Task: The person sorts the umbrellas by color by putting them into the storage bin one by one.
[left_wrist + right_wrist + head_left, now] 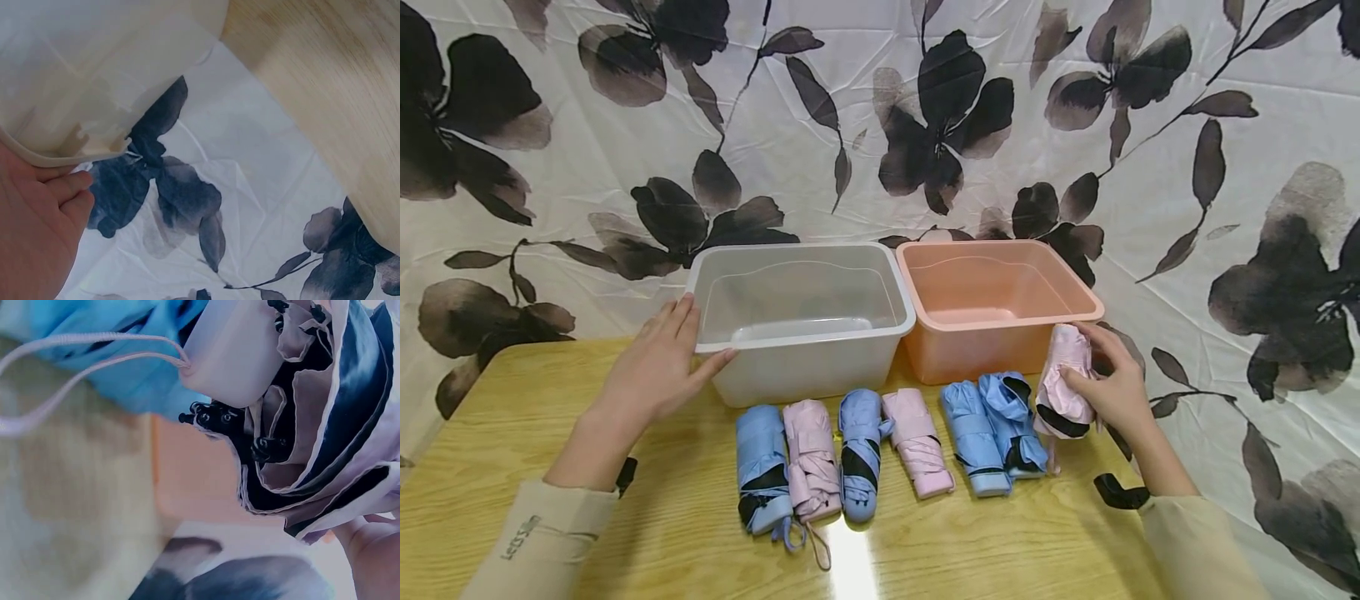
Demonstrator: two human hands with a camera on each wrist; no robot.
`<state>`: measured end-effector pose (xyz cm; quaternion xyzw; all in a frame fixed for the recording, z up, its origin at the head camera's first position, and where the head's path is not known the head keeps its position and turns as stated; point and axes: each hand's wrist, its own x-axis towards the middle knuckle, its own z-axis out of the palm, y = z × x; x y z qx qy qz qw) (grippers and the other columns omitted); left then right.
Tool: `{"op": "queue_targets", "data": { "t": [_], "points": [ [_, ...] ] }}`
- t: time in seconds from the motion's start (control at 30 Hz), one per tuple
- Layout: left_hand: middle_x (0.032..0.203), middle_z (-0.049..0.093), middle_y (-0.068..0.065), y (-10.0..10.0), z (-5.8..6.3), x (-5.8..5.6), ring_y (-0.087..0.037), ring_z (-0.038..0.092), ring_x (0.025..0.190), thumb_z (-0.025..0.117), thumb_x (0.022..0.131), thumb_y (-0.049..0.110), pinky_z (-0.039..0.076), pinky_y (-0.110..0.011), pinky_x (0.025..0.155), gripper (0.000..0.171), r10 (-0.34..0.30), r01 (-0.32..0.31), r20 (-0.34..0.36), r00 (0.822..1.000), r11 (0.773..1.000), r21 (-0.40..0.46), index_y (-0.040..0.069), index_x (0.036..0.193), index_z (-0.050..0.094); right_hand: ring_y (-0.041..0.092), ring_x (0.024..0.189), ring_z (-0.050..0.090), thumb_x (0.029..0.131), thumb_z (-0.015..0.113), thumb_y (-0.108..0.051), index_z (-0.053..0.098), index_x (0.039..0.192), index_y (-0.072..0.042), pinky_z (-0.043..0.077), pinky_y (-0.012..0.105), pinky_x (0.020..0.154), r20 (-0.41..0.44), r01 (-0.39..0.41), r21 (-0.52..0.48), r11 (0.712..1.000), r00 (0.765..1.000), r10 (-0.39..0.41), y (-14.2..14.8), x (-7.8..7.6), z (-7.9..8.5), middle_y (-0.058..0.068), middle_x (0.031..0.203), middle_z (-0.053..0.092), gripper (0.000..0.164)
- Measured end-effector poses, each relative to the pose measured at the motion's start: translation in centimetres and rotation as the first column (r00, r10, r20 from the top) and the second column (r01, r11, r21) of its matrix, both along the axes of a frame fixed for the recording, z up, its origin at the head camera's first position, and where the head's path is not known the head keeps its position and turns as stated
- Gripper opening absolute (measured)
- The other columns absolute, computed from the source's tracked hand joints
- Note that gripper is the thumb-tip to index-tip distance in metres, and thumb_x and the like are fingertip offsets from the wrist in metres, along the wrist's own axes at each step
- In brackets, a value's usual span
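My right hand [1116, 379] grips a pink folding umbrella [1066, 379] in front of the orange bin [977, 350]. In the right wrist view, the umbrella's pale handle [234, 353], wrist loop and loose dark-lined folds show close up. My left hand [651, 362] rests against the left front corner of the translucent white bin [805, 367], its fingers fairly straight along the rim. The left wrist view shows those fingers [72, 187] against the bin's outside. Before the bins lie several blue umbrellas [762, 450] and two pink umbrellas [812, 458], side by side.
Both bins stand next to each other at the back of the wooden table [685, 533], with nothing visible inside. Behind them hangs a white cloth [820, 167] with dark flowers. One blue umbrella [1013, 421] lies just left of the held one.
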<state>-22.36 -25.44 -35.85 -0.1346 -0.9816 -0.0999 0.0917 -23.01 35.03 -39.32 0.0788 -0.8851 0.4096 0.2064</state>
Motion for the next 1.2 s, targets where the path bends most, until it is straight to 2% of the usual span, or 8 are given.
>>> {"op": "queue_targets", "data": {
  "t": [0.23,0.4,0.5,0.63,0.7,0.9,1.03,1.2],
  "points": [
    [0.166,0.013,-0.037,-0.1,0.1,0.0,-0.055,0.013,0.153,0.043,0.106,0.062,0.018,-0.067,0.123,0.098,-0.002,0.002,-0.004,1.000,1.000,-0.011,-0.017,0.157,0.018,0.005,0.105,0.059,0.086,0.081,-0.003,0.054,0.152,-0.015,0.050,0.007,0.082,-0.042,-0.033,-0.082,0.996,0.999,0.029,-2.3,-0.1,2.7,0.000,0.137,0.054,0.072],
    [0.165,0.014,-0.037,-0.1,0.1,-0.1,-0.055,0.013,0.153,0.043,0.106,0.063,0.016,-0.066,0.124,0.098,-0.003,0.003,0.013,1.000,1.000,-0.021,-0.017,0.157,0.019,0.005,0.108,0.057,0.088,0.079,-0.004,0.051,0.155,-0.017,0.053,0.008,0.076,-0.049,-0.043,-0.114,0.993,0.998,0.037,-3.9,-0.5,4.5,0.007,0.147,0.051,0.074],
    [0.166,0.014,-0.037,-0.2,0.1,0.1,-0.054,0.012,0.154,0.042,0.106,0.064,0.016,-0.066,0.124,0.099,0.006,-0.005,0.026,1.000,1.000,-0.014,-0.017,0.158,0.019,0.006,0.108,0.057,0.088,0.078,-0.004,0.050,0.155,-0.020,0.055,0.010,0.071,-0.064,-0.059,-0.136,0.989,0.997,0.050,-4.9,-1.1,5.6,0.004,0.148,0.050,0.074],
    [0.166,0.013,-0.036,-0.3,0.1,0.1,-0.054,0.011,0.154,0.041,0.106,0.064,0.015,-0.066,0.124,0.098,0.009,-0.009,0.025,1.000,1.000,-0.009,-0.016,0.158,0.018,0.010,0.108,0.059,0.088,0.076,-0.001,0.052,0.154,-0.018,0.057,0.013,0.071,-0.114,-0.113,-0.203,0.973,0.989,0.092,-6.3,-2.5,7.1,-0.007,0.142,0.052,0.072],
    [0.166,0.013,-0.036,-0.3,0.2,0.1,-0.054,0.010,0.155,0.041,0.106,0.063,0.015,-0.066,0.124,0.098,0.009,-0.009,0.023,1.000,1.000,-0.012,-0.017,0.158,0.018,0.012,0.110,0.059,0.088,0.076,0.002,0.053,0.153,-0.017,0.057,0.013,0.074,-0.142,-0.140,-0.223,0.965,0.984,0.110,-6.9,-3.2,7.8,-0.008,0.142,0.052,0.071],
    [0.166,0.014,-0.037,-0.2,0.2,0.2,-0.054,0.012,0.154,0.041,0.106,0.063,0.015,-0.065,0.125,0.097,0.012,-0.011,0.020,1.000,0.999,-0.037,-0.018,0.157,0.021,0.014,0.114,0.057,0.090,0.077,-0.005,0.053,0.153,-0.020,0.055,0.011,0.080,-0.156,-0.141,-0.228,0.964,0.982,0.106,-8.5,-5.6,9.5,0.001,0.144,0.053,0.069],
    [0.166,0.015,-0.037,-0.1,0.2,0.3,-0.054,0.013,0.154,0.042,0.107,0.062,0.015,-0.065,0.125,0.096,0.015,-0.014,0.014,1.000,0.999,-0.038,-0.018,0.156,0.022,0.016,0.114,0.058,0.091,0.078,-0.013,0.052,0.153,-0.025,0.057,0.013,0.079,-0.134,-0.138,-0.256,0.957,0.985,0.107,-9.7,-7.4,10.3,0.003,0.145,0.052,0.069],
    [0.166,0.015,-0.036,-0.2,0.3,0.4,-0.054,0.013,0.154,0.042,0.106,0.062,0.015,-0.065,0.125,0.096,0.024,-0.024,0.014,1.000,0.999,-0.037,-0.017,0.157,0.021,0.016,0.112,0.057,0.092,0.078,-0.016,0.050,0.154,-0.025,0.057,0.014,0.077,-0.122,-0.157,-0.249,0.956,0.984,0.130,-11.2,-9.8,11.0,0.004,0.147,0.048,0.068]
  ]
}}
